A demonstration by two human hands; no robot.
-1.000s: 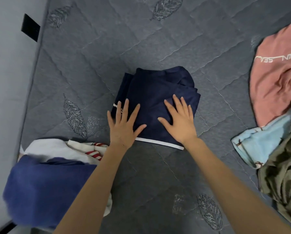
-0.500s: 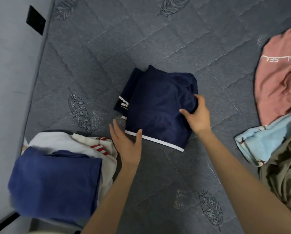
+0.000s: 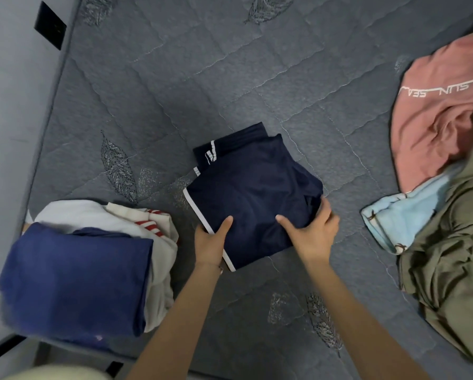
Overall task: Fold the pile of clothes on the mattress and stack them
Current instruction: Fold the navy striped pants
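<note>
— What has changed on the mattress (image 3: 202, 78)?

— A second ago both palms lay flat on the folded navy garment (image 3: 251, 198). Half a second ago the left hand (image 3: 210, 242) hovered open beside its white-trimmed hem. Now that hand grips the hem, thumb on top and fingers tucked underneath. The right hand (image 3: 312, 234) grasps the opposite side, thumb on top and fingers curled round the edge. The bundle has turned, so the white trim runs along its left side.

— Where is it?

— About mid-mattress, somewhat toward the near edge. I cannot tell whether it is lifted.

— And the fabrics?

— The navy piece is smooth and faintly shiny, a thick squarish packet. The mattress is grey quilted cloth with wavy stitching and leaf motifs. At the near-left corner sits a stack: a matte blue fold (image 3: 76, 281) over a white garment with red stripes (image 3: 136, 223). Along the right edge lie a crumpled pink shirt (image 3: 432, 119), a pale blue cloth (image 3: 394, 220) and a wrinkled olive garment (image 3: 449, 256).
</note>
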